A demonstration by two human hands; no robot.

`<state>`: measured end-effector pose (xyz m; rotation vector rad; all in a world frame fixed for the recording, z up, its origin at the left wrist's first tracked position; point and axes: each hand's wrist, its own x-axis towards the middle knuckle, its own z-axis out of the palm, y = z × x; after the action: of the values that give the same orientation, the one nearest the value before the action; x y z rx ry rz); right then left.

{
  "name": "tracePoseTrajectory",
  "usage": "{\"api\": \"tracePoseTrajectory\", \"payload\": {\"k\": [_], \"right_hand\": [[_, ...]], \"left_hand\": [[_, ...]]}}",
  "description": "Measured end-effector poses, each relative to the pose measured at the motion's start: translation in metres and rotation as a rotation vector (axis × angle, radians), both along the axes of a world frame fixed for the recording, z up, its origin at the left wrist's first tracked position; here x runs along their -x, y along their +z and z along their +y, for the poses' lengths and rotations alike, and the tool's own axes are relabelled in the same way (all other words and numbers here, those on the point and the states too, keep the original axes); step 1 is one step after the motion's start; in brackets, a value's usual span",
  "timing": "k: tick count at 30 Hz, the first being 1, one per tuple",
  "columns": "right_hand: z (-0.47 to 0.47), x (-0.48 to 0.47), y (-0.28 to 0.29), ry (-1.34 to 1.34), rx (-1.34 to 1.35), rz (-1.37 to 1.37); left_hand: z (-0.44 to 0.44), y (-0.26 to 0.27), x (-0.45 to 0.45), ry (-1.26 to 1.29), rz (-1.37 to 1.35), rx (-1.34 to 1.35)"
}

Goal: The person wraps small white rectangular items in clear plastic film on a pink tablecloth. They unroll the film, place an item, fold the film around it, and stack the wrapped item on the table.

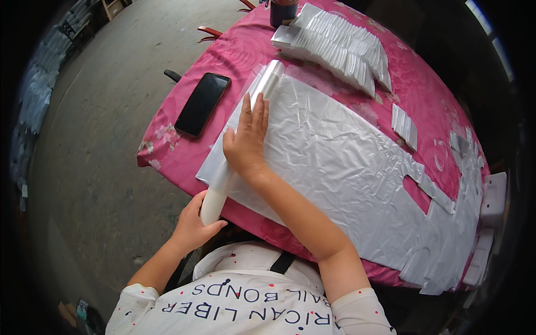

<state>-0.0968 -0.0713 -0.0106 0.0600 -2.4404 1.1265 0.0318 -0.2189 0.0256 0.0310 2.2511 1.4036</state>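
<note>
A pale tube, with clear plastic film around its upper part, lies along the left end of a stack of thin silvery-white plastic bags. My left hand grips the tube's near end, just past the table edge. Flat on the film-wrapped part rests my right hand, its fingers stretched along the roll and its thumb to the left side. The roll's shiny far end sticks out beyond those fingertips. At their right end the bags have handle cut-outs, and the film there is crumpled.
A pink flowered tablecloth covers the table. Left of the roll lies a smartphone, screen dark. Folded plastic packets stand in rows at the back, near a dark container. A smaller packet bundle lies to the right.
</note>
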Motion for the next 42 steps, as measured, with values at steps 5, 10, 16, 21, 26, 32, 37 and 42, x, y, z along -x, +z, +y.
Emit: {"api": "tracePoseTrajectory", "payload": {"k": [5,10,16,21,26,32,37,42], "right_hand": [[0.027,-0.016,0.033,0.278,1.484,-0.24],[0.076,-0.035,0.065,0.257,1.486,-0.346],[0.107,-0.066,0.08,0.259,1.525,-0.202],[0.115,-0.092,0.07,0.04,1.436,-0.244],[0.108,-0.106,0.038,0.0,1.345,-0.259],[0.208,-0.096,0.003,-0.256,1.244,-0.163],[0.281,-0.11,0.02,-0.276,0.917,-0.296],[0.271,-0.113,0.031,-0.048,0.729,-0.65]], "left_hand": [[0.0,-0.003,-0.002,-0.056,-0.643,-0.996],[0.045,0.026,0.015,-0.183,-0.65,-0.806],[0.058,0.01,0.019,-0.407,-0.85,-0.833],[0.079,0.009,0.011,-0.393,-0.603,-0.711],[0.087,-0.005,0.007,-0.31,-0.308,-0.336],[0.054,-0.008,0.002,-0.384,-0.851,-0.361],[0.04,-0.014,-0.008,-0.42,-0.908,-0.358],[0.037,-0.019,-0.013,-0.381,-0.946,-0.391]]}}
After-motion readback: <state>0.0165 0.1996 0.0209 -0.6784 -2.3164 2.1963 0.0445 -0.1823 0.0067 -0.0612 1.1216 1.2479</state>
